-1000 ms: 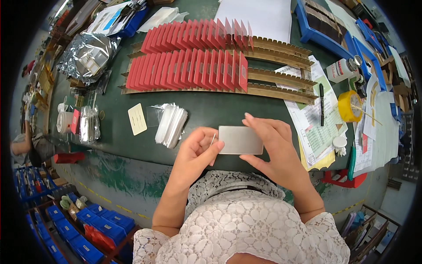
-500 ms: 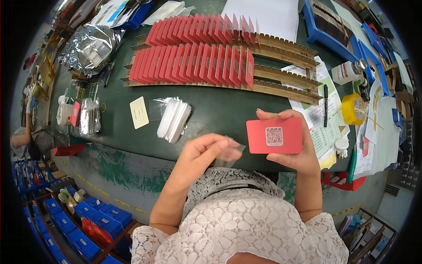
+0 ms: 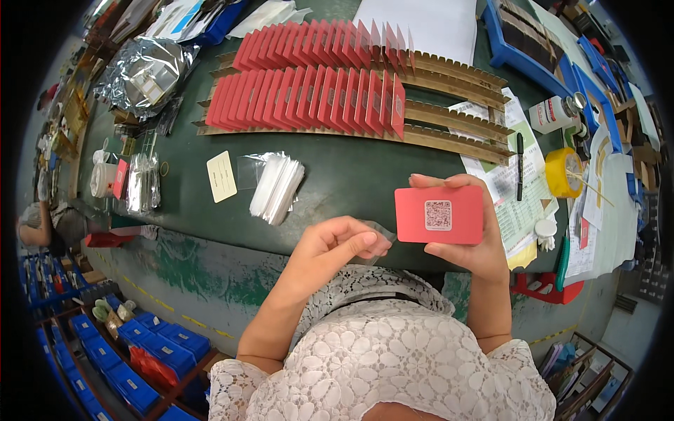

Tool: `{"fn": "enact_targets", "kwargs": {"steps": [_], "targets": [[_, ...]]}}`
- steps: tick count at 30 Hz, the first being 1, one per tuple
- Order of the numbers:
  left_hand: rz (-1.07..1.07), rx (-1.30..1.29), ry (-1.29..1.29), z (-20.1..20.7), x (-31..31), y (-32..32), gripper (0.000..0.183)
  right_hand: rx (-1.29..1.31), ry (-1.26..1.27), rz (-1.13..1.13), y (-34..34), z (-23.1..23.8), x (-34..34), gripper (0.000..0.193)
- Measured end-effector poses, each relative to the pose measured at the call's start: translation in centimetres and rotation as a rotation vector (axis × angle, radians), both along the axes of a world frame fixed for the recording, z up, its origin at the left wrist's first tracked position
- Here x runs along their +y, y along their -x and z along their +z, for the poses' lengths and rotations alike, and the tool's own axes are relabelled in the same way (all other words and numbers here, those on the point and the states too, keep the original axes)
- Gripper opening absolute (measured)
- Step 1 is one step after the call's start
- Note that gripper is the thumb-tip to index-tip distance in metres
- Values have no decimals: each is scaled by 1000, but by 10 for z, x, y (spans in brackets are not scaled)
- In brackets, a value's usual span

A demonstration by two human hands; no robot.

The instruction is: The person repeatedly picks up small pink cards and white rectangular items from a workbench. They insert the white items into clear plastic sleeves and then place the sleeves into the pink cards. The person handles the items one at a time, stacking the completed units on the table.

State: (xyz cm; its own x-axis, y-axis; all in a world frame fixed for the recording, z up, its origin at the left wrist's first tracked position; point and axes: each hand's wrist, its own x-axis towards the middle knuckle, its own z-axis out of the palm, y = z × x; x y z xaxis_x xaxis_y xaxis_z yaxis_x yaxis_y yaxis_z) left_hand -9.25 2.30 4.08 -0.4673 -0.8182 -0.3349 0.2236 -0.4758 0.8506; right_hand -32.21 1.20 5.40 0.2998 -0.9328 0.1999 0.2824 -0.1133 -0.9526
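My right hand (image 3: pixel 484 242) grips a red card (image 3: pixel 411 217) by its right side, fingers behind the upper edge and thumb at the lower one. A white label with a square code faces up on it. Close to the card's left edge, my left hand (image 3: pixel 335 245) is closed on a clear plastic sleeve (image 3: pixel 382 230), pinched between thumb and fingers. Left of that hand lies a stack of clear plastic sleeves (image 3: pixel 276 189), with a cream card (image 3: pixel 222 177) beside it. Beyond, many red cards (image 3: pixel 302 98) stand upright in rows in notched wooden racks (image 3: pixel 456 144).
Papers (image 3: pixel 516 189) with a black pen (image 3: pixel 520 168) lie on the right, near a roll of yellow tape (image 3: pixel 564 173) and a white bottle (image 3: pixel 551 116). Blue trays (image 3: pixel 516 59) stand at the far right. A silvery plastic bag (image 3: pixel 144 74) sits at the far left.
My left hand has moved slightly right, bringing the plastic sleeve up to the red card's left edge. The right hand and card have hardly moved.
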Motion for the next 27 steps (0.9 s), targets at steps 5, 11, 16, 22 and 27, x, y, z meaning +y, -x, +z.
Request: {"fn": "enact_targets", "kwargs": {"steps": [5,11,16,22,27], "targets": [[-36,-65,-30,3,0,-2,16,-21,16,1,1,0,1,68],[-8,-35,-86,6,-2,-4,19,-86,-10,70,2,-1,2,68],[276,-28,-29,-1,-5,2,21,-76,-138,328,1,-4,12,68],[216,-124,47,6,-6,5,24,-44,-373,280,-17,-8,25,73],[354,-689,859,5,-10,-8,31,-308,-456,170,-5,-17,23,73]]}}
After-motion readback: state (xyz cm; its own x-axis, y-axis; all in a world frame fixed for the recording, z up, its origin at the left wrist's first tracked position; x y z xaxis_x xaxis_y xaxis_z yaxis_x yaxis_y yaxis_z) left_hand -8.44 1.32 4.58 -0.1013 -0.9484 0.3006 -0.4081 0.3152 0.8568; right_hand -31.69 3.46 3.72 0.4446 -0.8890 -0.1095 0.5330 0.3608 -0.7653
